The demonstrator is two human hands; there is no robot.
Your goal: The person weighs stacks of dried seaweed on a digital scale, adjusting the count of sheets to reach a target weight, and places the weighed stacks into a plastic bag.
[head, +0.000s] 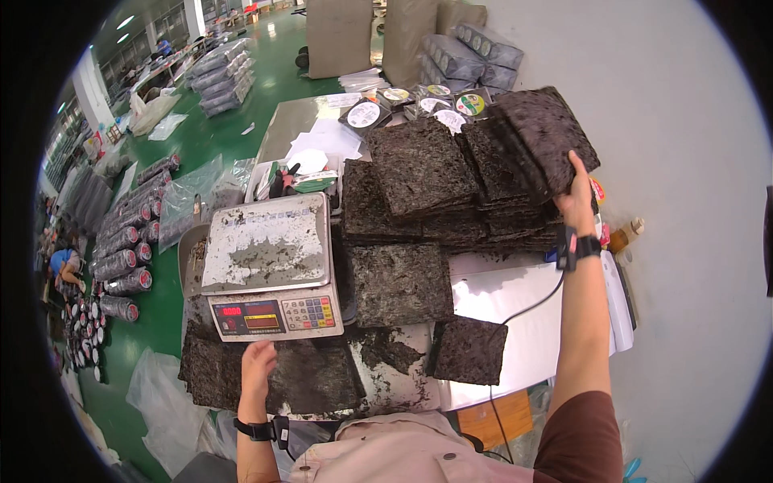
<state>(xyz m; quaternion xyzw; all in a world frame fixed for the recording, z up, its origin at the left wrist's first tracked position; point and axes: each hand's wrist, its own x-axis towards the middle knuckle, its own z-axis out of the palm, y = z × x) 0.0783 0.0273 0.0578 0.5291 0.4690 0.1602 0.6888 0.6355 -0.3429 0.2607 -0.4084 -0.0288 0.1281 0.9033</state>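
My right hand [577, 196] grips the near edge of a thick block of dark dried seaweed sheets [546, 133] at the right end of the stacks. My left hand [259, 359], fingers curled with nothing visible in them, hovers by the front of a digital weighing scale [266, 241]. The scale's metal pan carries only seaweed crumbs. More square seaweed stacks [420, 166] are piled behind, right of the scale. One seaweed stack [401, 284] lies beside the scale, a smaller one [471, 350] nearer me. Flat seaweed sheets [314, 374] lie along the table's front edge, around my left hand.
Packs with round labels [471, 104] and papers [326, 142] lie at the back. A tray [259, 181] with small items stands behind the scale, and a metal dustpan [192, 253] to its left. A bottle [625, 234] is at the right; wrapped rolls [121, 256] lie on the floor. A cable hangs from my right wrist.
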